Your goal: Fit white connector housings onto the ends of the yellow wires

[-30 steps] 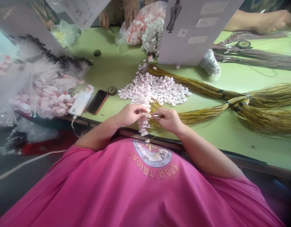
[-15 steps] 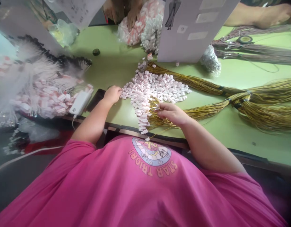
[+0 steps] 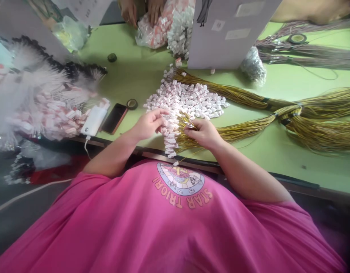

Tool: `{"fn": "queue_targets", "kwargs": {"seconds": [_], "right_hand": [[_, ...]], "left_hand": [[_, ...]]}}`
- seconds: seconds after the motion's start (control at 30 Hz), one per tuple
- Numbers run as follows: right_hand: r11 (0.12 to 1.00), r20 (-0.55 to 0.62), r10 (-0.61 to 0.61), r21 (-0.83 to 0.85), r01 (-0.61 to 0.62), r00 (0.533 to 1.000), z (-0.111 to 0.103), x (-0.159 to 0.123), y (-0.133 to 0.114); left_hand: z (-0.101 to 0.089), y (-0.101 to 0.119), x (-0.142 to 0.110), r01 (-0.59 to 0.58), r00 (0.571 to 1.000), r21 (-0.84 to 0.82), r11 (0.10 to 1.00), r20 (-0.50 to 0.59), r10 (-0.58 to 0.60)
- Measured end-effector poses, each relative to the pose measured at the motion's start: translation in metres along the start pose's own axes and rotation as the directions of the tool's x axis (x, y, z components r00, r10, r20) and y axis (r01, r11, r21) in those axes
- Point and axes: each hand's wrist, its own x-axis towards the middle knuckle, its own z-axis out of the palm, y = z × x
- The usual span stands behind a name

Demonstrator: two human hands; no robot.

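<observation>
My right hand is closed around the thin yellow-brown wires, close to their tips, with silvery ends showing at the fingertips. My left hand has its fingers bent together at the left side of the white connector housings; whatever it pinches is too small to make out. These small white and pinkish pieces lie in a loose pile. A column of housings runs from the pile toward the table's front edge, beside the wires.
A phone, a tape roll and a white power bank lie left. Bundled white-wired parts fill the far left. A grey upright panel stands behind. Another person's hands touch a plastic bag.
My left hand has moved from the pile's left edge toward my right hand, uncovering the phone and tape roll. My right hand stays on the wires. The view has shifted slightly.
</observation>
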Motion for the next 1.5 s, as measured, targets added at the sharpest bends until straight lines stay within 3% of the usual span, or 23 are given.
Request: {"fn": "queue_targets", "kwargs": {"seconds": [0.13, 0.27, 0.63, 0.8, 1.0, 1.13, 1.23, 1.3, 1.37, 1.43, 1.5], "right_hand": [[1.0, -0.076, 0.015, 0.006, -0.014, 0.997, 0.002, -0.003, -0.004], [0.998, -0.099, 0.008, -0.056, -0.014, 0.995, 0.003, -0.004, -0.005], [0.98, -0.147, -0.058, -0.199, 0.028, 0.987, 0.007, -0.006, -0.006], [0.984, -0.098, -0.047, -0.175, 0.03, 0.994, 0.01, -0.005, -0.003], [0.986, -0.039, 0.016, -0.168, -0.023, 0.999, 0.01, -0.005, -0.003], [0.995, -0.005, -0.008, -0.103, 0.007, 1.0, 0.006, -0.002, -0.001], [0.997, -0.031, -0.082, 0.003, 0.082, 0.996, 0.0, 0.002, 0.004], [0.991, -0.014, -0.082, 0.103, 0.083, 0.997, -0.006, 0.004, 0.008], [0.98, 0.069, -0.02, 0.198, 0.006, 0.997, -0.011, 0.006, 0.011], [0.962, 0.177, 0.044, 0.258, -0.09, 0.983, -0.015, 0.008, 0.014], [0.953, 0.245, 0.064, 0.272, -0.132, 0.967, -0.018, 0.009, 0.014]], "left_hand": [[0.031, 0.013, -0.002, 0.07, 0.993, -0.312, 0.948, 0.11, -0.037], [0.036, 0.012, 0.0, 0.147, 0.98, -0.42, 0.896, 0.187, -0.073], [0.041, 0.018, -0.003, 0.142, 0.989, -0.289, 0.947, 0.088, -0.121], [0.05, 0.015, -0.007, 0.006, 0.999, -0.193, 0.981, 0.044, 0.003], [0.053, 0.02, -0.009, -0.165, 0.986, 0.119, 0.979, 0.035, 0.162], [0.04, 0.024, -0.012, -0.254, 0.967, 0.252, 0.934, 0.061, 0.247], [0.012, 0.016, -0.005, -0.249, 0.969, 0.373, 0.894, 0.087, 0.233], [-0.013, 0.001, 0.006, -0.116, 0.987, 0.504, 0.856, -0.037, 0.155], [-0.035, -0.019, 0.021, 0.095, 0.967, 0.616, 0.782, -0.242, 0.074], [-0.049, -0.038, 0.033, 0.252, 0.954, 0.635, 0.73, -0.289, -0.078], [-0.053, -0.052, 0.041, 0.292, 0.953, 0.639, 0.711, -0.255, -0.162]]}}
